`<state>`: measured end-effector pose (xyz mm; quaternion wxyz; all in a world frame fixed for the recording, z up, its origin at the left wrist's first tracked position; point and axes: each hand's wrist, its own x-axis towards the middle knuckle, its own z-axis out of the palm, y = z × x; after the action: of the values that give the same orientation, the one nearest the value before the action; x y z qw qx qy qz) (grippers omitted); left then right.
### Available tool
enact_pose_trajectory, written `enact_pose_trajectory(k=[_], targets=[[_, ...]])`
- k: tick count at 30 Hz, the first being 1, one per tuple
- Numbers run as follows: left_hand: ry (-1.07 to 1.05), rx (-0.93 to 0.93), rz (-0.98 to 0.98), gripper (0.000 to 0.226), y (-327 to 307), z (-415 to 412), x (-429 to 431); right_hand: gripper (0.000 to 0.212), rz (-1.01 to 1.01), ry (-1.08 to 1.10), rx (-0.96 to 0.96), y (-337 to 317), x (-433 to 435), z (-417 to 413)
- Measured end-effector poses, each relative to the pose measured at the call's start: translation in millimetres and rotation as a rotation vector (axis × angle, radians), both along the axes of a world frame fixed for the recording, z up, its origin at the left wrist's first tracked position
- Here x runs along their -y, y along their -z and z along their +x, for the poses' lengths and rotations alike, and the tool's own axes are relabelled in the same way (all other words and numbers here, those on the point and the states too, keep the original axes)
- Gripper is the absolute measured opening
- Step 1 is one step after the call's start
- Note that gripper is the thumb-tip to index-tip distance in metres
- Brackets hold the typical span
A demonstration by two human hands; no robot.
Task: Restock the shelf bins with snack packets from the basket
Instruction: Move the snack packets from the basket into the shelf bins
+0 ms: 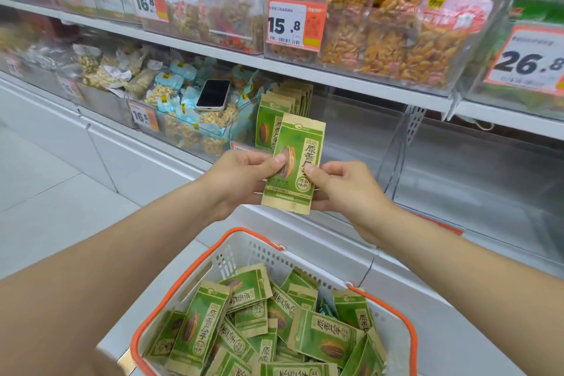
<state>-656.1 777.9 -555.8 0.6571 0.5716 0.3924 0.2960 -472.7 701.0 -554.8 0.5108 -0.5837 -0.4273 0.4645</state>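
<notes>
Basket [268,253]: white, orange rim, directly below both hands. Its near edge is cut off by the frame bottom. It holds a loose heap of green snack packets [320,336] lying at all angles, the lower ones buried. It sits over a white surface [406,287]; the contact is not visible.

Both forearms reach forward above the basket.

Left hand [241,177]: fingers curled, thumb pinching the left edge of one held packet [300,143].

Right hand [345,186]: fingers curled, thumb pinching the right edge of the same packet. The packet is upright, print facing the camera. The fingers behind it are hidden, and its lower left corner is covered by the left hand.

Just beyond the hands: a row of matching packets [267,128] stands upright, front to back, in a clear shelf bin. The bin walls are hard to make out.

Beyond and to the left of the left hand: a neighbouring bin [189,134] with pale blue packets and a phone [213,94] lying face up on top.

Above the hands: upper shelf [213,50] carrying clear bins of orange-brown snacks [381,24], somewhat blurred, and a price tag [293,24] reading 15.8. The bins at far right are cut off.
</notes>
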Motion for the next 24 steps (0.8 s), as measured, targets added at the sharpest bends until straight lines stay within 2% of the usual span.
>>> enact_pose_trajectory(k=[4, 7, 11, 16, 20, 22, 24], targets=[[0.100, -0.008, 0.046, 0.031, -9, 0, -2, 0.026, 0.038, 0.078, 0.000, 0, -9, -2], [0.184, -0.066, 0.169, 0.051, -13, -3, -4, 0.028, 0.040, 0.122, 0.037, -1, -21, -3], [0.145, -0.115, 0.253, 0.061, -17, -4, -19, 0.032, 0.020, 0.123, 0.050, -10, -43, -1], [-0.013, -0.549, 0.722, 0.074, -15, -9, -53, 0.024, -0.009, 0.216, 0.051, -13, -78, 3], [-0.016, -0.802, 0.992, 0.056, -3, -18, -80, 0.033, 0.028, 0.367, 0.012, -6, -112, 12], [-0.019, -0.918, 1.068, 0.048, 1, -20, -90, 0.026, 0.068, 0.379, 0.104, -2, -125, 14], [-0.005, -0.971, 1.064, 0.045, 3, -19, -97, 0.029, 0.096, 0.360, 0.279, 4, -137, 12]])
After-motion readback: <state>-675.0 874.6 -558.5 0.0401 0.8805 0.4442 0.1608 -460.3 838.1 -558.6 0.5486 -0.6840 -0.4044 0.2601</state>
